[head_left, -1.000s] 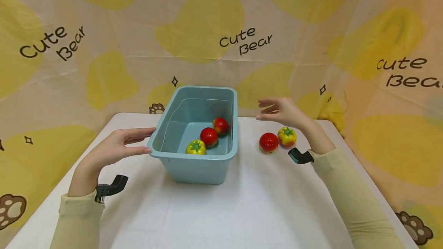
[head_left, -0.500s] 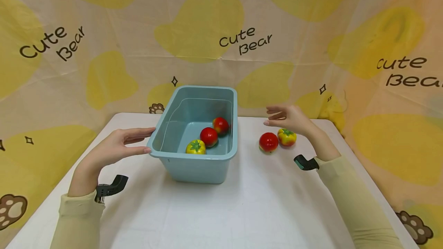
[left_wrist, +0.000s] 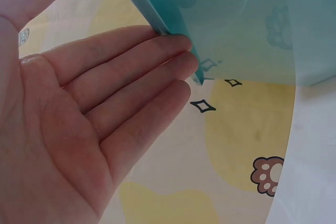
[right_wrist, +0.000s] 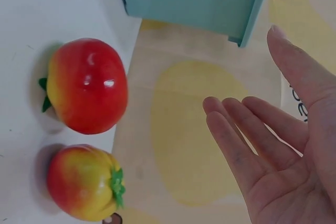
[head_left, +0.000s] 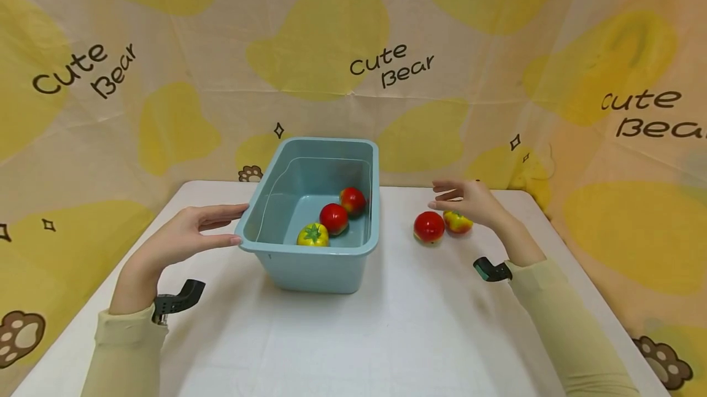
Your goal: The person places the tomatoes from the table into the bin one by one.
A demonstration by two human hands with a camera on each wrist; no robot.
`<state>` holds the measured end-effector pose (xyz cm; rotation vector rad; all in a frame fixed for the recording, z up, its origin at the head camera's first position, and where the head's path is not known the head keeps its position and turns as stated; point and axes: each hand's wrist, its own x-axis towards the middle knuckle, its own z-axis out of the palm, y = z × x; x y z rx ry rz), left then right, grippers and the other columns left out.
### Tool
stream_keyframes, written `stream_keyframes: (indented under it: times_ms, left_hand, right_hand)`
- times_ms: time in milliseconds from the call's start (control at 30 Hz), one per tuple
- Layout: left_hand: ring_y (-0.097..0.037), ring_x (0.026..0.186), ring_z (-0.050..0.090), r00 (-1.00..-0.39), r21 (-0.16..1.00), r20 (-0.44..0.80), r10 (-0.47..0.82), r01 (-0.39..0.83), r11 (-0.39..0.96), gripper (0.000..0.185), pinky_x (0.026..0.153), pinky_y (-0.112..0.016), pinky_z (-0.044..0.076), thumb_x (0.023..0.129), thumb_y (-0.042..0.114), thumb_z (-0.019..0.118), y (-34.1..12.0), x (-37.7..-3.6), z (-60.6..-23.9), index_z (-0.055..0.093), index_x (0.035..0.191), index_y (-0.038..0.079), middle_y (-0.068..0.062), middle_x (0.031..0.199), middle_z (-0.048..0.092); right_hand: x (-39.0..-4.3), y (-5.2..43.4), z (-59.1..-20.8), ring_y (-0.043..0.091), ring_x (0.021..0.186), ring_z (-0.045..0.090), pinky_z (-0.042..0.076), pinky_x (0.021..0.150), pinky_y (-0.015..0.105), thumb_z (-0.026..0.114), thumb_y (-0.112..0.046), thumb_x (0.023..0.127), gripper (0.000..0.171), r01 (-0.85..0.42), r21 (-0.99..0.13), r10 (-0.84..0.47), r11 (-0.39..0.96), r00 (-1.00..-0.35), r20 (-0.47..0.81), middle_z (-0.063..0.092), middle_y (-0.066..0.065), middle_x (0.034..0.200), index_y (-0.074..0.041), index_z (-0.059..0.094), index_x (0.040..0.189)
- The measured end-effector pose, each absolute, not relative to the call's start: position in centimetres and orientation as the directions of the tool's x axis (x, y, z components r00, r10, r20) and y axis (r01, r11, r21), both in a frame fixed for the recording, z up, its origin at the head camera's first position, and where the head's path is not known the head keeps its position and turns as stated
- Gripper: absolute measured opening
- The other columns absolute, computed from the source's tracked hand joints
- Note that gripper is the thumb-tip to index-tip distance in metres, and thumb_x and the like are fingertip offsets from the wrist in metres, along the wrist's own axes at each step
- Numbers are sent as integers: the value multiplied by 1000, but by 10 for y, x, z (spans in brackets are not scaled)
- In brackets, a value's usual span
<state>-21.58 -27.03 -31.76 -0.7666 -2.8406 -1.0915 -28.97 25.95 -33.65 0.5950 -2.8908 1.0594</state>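
Note:
A blue plastic bin [head_left: 318, 250] stands on the white table [head_left: 386, 335]. Inside lie a yellow tomato [head_left: 312, 235] and two red tomatoes [head_left: 334, 218] [head_left: 352, 200]. My left hand [head_left: 185, 234] [left_wrist: 105, 114] is open, its straight fingers touching the bin's left rim [left_wrist: 173, 30]. Right of the bin sit a red tomato [head_left: 429, 227] [right_wrist: 86, 92] and a yellow-red tomato [head_left: 459, 223] [right_wrist: 84, 182]. My right hand [head_left: 469, 200] [right_wrist: 268, 150] hovers open just above the yellow-red one, holding nothing.
A cloth backdrop printed with yellow patches and "Cute Bear" lettering [head_left: 392, 65] encloses the table at the back and both sides. The table's right edge [head_left: 596, 299] runs close to my right sleeve [head_left: 558, 323].
My right hand has moved right and down, from beside the bin to just over the yellow-red tomato. The left hand and the bin have stayed put.

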Motion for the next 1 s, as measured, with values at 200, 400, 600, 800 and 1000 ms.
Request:
stream_keyframes:
  times_ms: [200,400,600,800,1000]
  left_hand:
    - [7,116,52,-884,627,169,435,437,645,57,95,-7,42,84,33,73,-271,-217,-319,54,136,21,1,135,57]
    - [8,116,52,-881,631,176,439,443,637,57,95,-7,42,84,32,73,-272,-217,-320,54,136,20,1,135,57]
    - [8,116,51,-876,632,184,446,453,629,57,95,-7,42,84,31,73,-271,-217,-320,54,136,19,1,135,57]
    - [8,116,52,-881,642,189,434,446,623,56,95,-7,42,83,29,74,-270,-215,-319,55,135,20,1,134,57]
    - [7,116,53,-883,649,195,428,443,619,56,95,-7,43,82,29,74,-269,-215,-319,55,134,20,2,133,58]
  right_hand:
    - [-288,263,-349,30,108,64,56,88,42,70,-43,83,57,-324,-620,-317,715,-940,125,64,11,121,-9,58,127]
    - [-287,268,-361,31,106,65,57,85,40,72,-42,83,56,-324,-623,-302,711,-942,145,65,13,119,-7,60,125]
    - [-286,273,-373,33,105,65,58,84,40,72,-42,82,55,-303,-630,-280,715,-950,139,65,15,119,-7,61,124]
    - [-283,276,-385,32,105,64,58,84,41,70,-39,85,51,-273,-632,-259,726,-959,116,65,16,120,-7,61,124]
    - [-281,277,-395,33,106,64,57,86,42,70,-33,87,49,-265,-647,-250,715,-961,117,64,17,121,-5,60,125]
